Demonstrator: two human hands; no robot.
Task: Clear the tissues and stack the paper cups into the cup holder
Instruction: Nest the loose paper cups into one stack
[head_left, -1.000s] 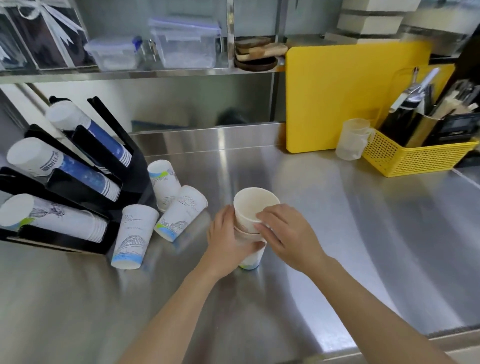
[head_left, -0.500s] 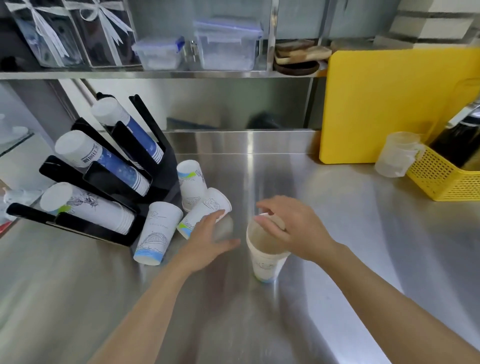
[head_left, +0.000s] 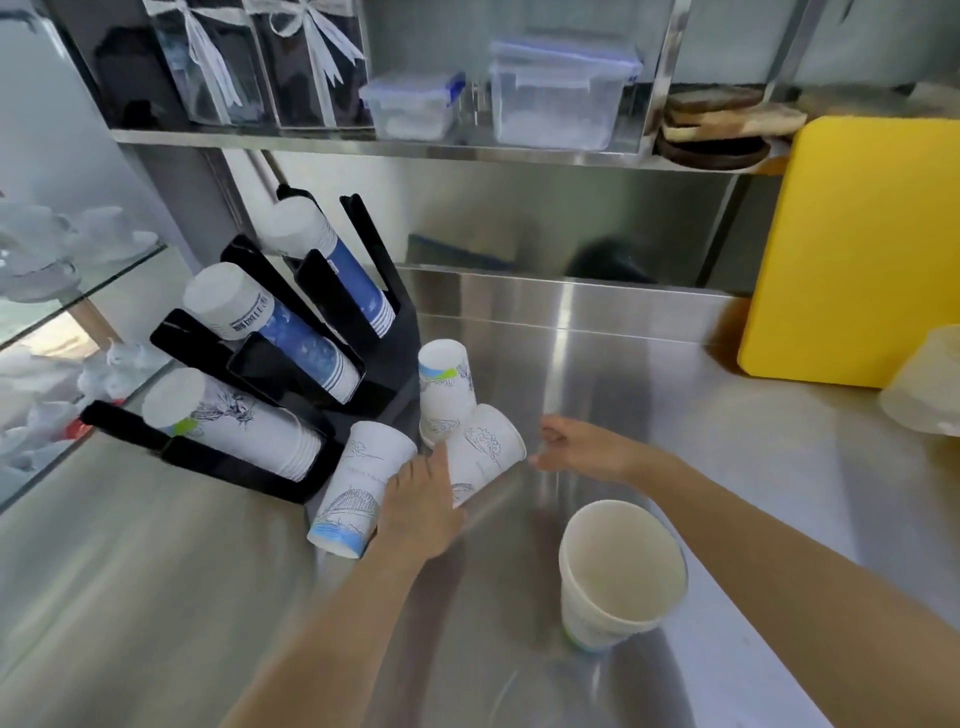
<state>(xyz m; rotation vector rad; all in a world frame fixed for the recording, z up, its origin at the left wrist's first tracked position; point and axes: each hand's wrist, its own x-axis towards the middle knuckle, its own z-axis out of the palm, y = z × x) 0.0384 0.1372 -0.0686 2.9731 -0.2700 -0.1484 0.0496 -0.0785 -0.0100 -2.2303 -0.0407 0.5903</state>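
Note:
A black cup holder (head_left: 249, 462) at the left carries three slanted rows of nested paper cups. Right beside it three loose white paper cups stand or lean upside down: a near cup (head_left: 358, 493), a middle tilted cup (head_left: 485, 447) and a far cup (head_left: 444, 384). My left hand (head_left: 421, 504) rests against the tilted cup's lower part, fingers around its side. Just right of that cup's rim my right hand (head_left: 582, 447) hovers with fingers spread, holding nothing. A short stack of upright nested cups (head_left: 618, 577) stands alone near the front right. No tissues are in view.
The steel counter (head_left: 675, 426) runs right to a yellow cutting board (head_left: 857, 249) leaning on the back wall and a translucent measuring jug (head_left: 930, 384) at the right edge. A shelf (head_left: 415, 148) above holds plastic boxes. A glass case (head_left: 62, 291) borders the left.
My right hand has let go of the nested stack and moved left toward the loose cups. My left hand has reached onto the tilted cup. The view has shifted left and closer.

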